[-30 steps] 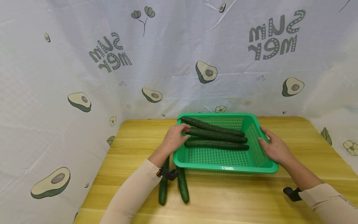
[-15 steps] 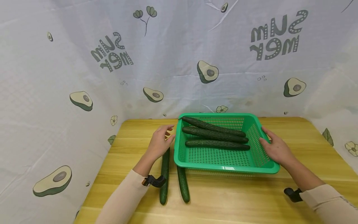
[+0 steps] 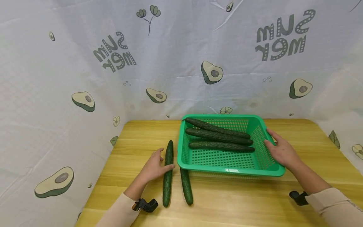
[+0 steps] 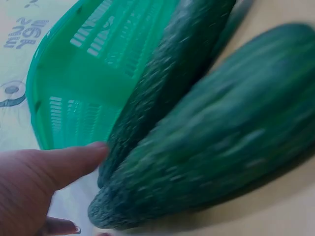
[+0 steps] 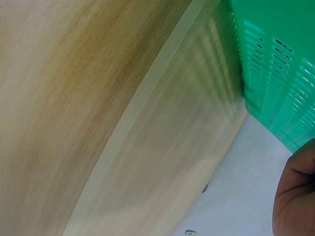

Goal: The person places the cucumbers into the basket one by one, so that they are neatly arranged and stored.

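My left hand is spread beside and over the left loose cucumber, thumb reaching across it and fingers along its left side. In the left wrist view that cucumber lies large in front of the thumb. A second loose cucumber lies to its right, its far end hidden by the basket. My right hand holds the right side of the green plastic basket, thumb at the rim and fingers along the outer wall. Three dark green cucumbers lie side by side in the basket.
The basket stands on a wooden table, toward its far side. Behind and at the sides hangs a pale curtain printed with avocados. A black wrist camera sits on the left wrist, close to the left cucumber's near end.
My left hand has come away from the cucumbers in the basket, moving left and nearer, down to the left loose cucumber. The right hand stays on the basket.
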Tool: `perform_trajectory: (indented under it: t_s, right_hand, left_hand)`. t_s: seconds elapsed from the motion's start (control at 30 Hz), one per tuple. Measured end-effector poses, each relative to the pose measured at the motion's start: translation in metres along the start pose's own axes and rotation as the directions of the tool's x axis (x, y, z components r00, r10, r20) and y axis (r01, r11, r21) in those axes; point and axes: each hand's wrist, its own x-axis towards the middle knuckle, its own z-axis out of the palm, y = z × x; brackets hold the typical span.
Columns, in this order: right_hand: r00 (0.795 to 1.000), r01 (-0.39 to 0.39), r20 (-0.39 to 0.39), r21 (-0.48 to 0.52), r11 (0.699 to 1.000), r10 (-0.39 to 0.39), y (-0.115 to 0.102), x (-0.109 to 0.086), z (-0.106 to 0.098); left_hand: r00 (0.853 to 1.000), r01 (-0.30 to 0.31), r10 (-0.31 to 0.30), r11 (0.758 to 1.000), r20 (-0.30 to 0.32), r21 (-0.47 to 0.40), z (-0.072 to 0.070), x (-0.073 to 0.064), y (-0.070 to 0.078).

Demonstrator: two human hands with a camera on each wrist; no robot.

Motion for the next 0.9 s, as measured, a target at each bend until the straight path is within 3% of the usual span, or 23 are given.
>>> perform_trajectory:
  t_s: [0.13,0.3,0.5,0.67,0.8,0.9]
  right_hand:
    - [1.0,-0.001,0.0,0.002,1.0,0.001,0.001,0.0,0.0]
    - [1.0,0.0,-0.003,-0.006,1.0,0.0,0.002,0.001,0.001]
    - [1.0,0.001,-0.006,-0.023,1.0,-0.001,0.003,0.002,0.001]
    - [1.0,0.007,-0.011,-0.025,1.0,-0.007,0.003,0.001,0.001]
    - [1.0,0.007,-0.017,-0.025,1.0,-0.007,0.003,0.001,0.001]
    - [1.0,0.006,-0.01,-0.02,1.0,-0.006,0.002,0.0,0.001]
  left_hand:
    - [0.998,0.006,-0.007,1.0,0.058,0.011,0.007,-0.008,-0.004]
    - [1.0,-0.007,0.007,1.0,0.004,-0.008,0.009,-0.006,-0.005]
    - [0.993,-0.018,0.021,1.0,-0.114,0.023,0.004,0.013,-0.008]
    - [0.976,-0.061,0.06,0.998,-0.209,0.006,-0.001,0.038,-0.011]
    - [0.968,-0.076,0.077,0.997,-0.238,0.011,-0.003,0.052,-0.018]
    - [0.97,-0.068,0.069,0.998,-0.232,0.013,-0.003,0.053,-0.024]
